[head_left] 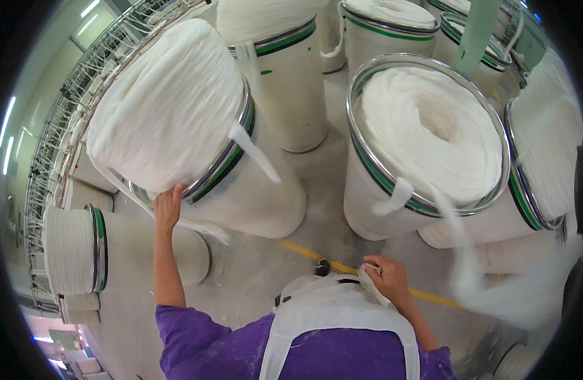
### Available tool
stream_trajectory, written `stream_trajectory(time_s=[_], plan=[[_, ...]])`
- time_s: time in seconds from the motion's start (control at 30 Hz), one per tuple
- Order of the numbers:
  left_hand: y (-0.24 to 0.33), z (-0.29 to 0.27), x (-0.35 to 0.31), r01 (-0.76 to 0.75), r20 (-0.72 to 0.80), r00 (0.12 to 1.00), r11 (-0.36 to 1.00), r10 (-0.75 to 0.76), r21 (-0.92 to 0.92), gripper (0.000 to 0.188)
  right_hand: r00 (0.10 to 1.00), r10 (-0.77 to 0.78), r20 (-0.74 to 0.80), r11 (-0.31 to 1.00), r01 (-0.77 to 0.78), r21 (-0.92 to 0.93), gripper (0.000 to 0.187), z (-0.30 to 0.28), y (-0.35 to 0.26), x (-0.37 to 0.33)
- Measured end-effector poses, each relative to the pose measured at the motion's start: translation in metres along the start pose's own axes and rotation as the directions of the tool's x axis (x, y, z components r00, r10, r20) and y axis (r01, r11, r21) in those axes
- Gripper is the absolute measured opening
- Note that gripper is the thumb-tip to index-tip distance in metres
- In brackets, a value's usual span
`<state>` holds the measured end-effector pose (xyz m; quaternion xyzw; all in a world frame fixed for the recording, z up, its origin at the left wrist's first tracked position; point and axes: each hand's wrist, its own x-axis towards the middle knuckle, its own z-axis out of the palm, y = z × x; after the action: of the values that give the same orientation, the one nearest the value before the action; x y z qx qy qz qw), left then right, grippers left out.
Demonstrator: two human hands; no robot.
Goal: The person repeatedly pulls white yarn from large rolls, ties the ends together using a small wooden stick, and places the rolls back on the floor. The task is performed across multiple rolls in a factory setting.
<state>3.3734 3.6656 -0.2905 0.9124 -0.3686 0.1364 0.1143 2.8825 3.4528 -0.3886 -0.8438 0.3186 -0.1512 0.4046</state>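
Observation:
My left hand [168, 206] is closed over the metal rim of a tall white sliver can [266, 190] at the left, its thumb against the cotton. Heaped above that rim is a thick coil of white cotton sliver [171, 101], with one loose end [257, 152] hanging down the can's side. Near my waist, in front of my white apron [336, 310], my right hand [388, 278] is curled around a white strip [371, 277]; whether this is sliver or apron cloth I cannot tell. Ahead on the right stands another can [383, 183] with a ring-shaped sliver coil [405, 120].
A loose blurred sliver [465, 253] trails from the right-hand cans toward the lower right. More full cans [291, 82] stand behind, and one [146, 244] is at the far left beside a machine frame [57, 126]. A yellow line [298, 248] crosses the grey floor. A green post [478, 38] rises behind.

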Motion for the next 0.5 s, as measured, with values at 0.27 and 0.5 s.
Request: stream_trajectory(time_s=[0.27,0.5], plan=[[0.043,0.019,0.065,0.198,0.352,0.934,0.909,-0.06,-0.368,0.061,0.996,-0.034,0.084,0.999,0.037,-0.036,0.02,0.008,-0.015,0.03],[0.123,0.034,0.021,-0.313,-0.228,0.948,0.786,0.224,-0.533,0.023,0.995,0.019,0.102,0.999,-0.015,-0.044,0.022,0.031,-0.028,0.047]])
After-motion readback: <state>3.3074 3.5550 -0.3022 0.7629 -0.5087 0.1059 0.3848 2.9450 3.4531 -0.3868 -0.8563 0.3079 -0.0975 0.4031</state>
